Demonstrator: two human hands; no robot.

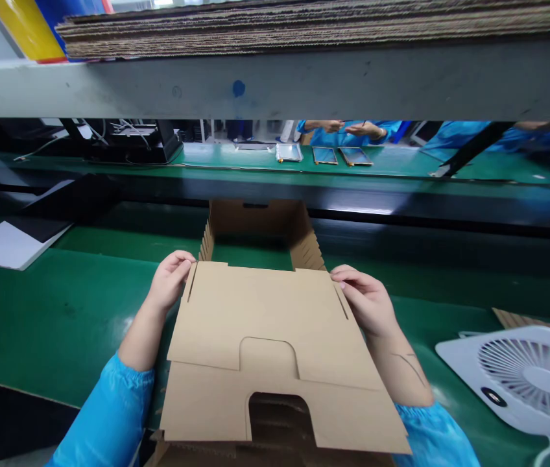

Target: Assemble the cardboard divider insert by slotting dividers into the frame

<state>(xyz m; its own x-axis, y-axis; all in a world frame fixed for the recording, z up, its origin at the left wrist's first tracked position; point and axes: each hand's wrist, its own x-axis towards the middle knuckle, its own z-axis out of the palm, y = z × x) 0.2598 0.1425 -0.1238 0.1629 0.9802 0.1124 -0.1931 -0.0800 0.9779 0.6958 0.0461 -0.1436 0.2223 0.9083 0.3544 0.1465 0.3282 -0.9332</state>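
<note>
A flat brown cardboard sheet (pixel 265 305) with slots, a crease and a cut-out tab lies in front of me, tilted a little. My left hand (pixel 172 280) pinches its far left corner between thumb and fingers. At the far right corner, my right hand (pixel 363 299) grips the sheet the same way. Just beyond the sheet stands a nested row of folded cardboard pieces (pixel 260 217), forming a frame with upright walls on the green surface. More cardboard shows under the sheet's near edge, mostly hidden.
A white fan (pixel 528 379) lies at the right. Papers and a black folder (pixel 68 204) are at the left. Overhead, a grey shelf (pixel 275 84) carries stacked cardboard (pixel 323 26). Across the bench, a co-worker's hands (pixel 365 130) are near several small framed panels (pixel 324 155).
</note>
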